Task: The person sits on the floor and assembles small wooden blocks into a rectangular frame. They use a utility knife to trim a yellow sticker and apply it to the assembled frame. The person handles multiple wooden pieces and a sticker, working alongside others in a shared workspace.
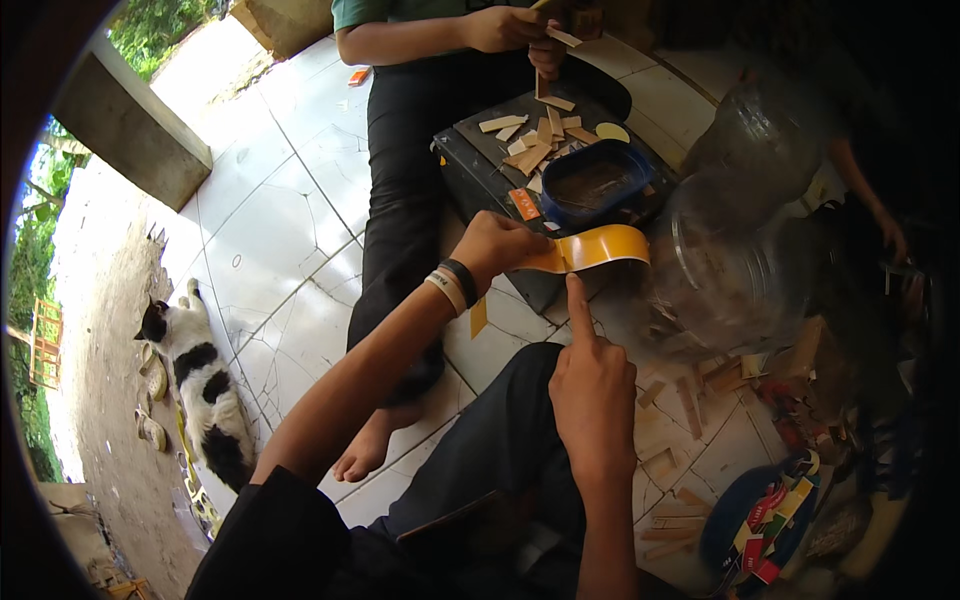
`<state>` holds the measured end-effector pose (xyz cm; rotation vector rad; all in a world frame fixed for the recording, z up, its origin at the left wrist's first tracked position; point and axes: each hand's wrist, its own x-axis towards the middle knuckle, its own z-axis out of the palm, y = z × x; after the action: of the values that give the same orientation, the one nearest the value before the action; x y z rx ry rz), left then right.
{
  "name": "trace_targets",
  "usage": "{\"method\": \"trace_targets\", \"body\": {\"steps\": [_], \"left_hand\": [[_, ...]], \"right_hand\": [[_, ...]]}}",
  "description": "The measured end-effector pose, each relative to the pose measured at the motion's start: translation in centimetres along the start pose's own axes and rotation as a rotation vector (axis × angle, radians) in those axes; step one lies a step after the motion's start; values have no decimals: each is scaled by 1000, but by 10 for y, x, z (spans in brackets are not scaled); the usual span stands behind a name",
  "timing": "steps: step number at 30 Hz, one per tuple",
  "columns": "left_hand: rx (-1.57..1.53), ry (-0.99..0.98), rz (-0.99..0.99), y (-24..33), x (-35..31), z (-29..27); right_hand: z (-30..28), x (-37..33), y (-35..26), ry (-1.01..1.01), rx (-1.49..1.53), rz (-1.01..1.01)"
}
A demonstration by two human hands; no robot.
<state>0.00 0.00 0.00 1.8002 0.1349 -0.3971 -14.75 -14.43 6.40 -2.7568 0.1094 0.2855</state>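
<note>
My left hand [492, 245], with a black and a pale wristband below it, is closed on one end of a glossy yellow-orange strip [606, 246]. The strip bends in a curve out to the right. A narrow yellow end [479, 318] hangs below that hand. From underneath, my right hand [594, 385] points its stretched index finger up at the strip's lower edge; whether it touches cannot be made out. Its other fingers are curled, with nothing visible in them. Just beyond the strip, a blue oval tub [642, 190] stands on a dark box [470, 165].
Small wooden pieces [535, 155] lie on the box. Opposite me, a co-worker's hands [505, 32] hold wooden slats. Clear plastic bags [730, 260] stand at right. A blue basin [712, 535] of coloured pieces sits below them. A black-and-white cat [205, 375] lies on the tiles at left.
</note>
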Motion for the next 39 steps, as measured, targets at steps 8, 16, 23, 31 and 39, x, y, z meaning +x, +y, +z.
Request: {"method": "trace_targets", "body": {"steps": [8, 16, 23, 31, 39], "left_hand": [[-57, -3, -19, -2, 1, 1], [-33, -26, -8, -7, 3, 1], [3, -4, 42, -17, 8, 1], [58, -172, 313, 17, -55, 8], [152, -747, 411, 92, -182, 101]], "right_hand": [[-2, -4, 6, 39, -45, -67], [2, -9, 11, 26, 15, -35], [-29, -110, 48, 12, 114, 183], [53, -196, 203, -154, -142, 611], [114, -238, 278, 170, 29, 742]]}}
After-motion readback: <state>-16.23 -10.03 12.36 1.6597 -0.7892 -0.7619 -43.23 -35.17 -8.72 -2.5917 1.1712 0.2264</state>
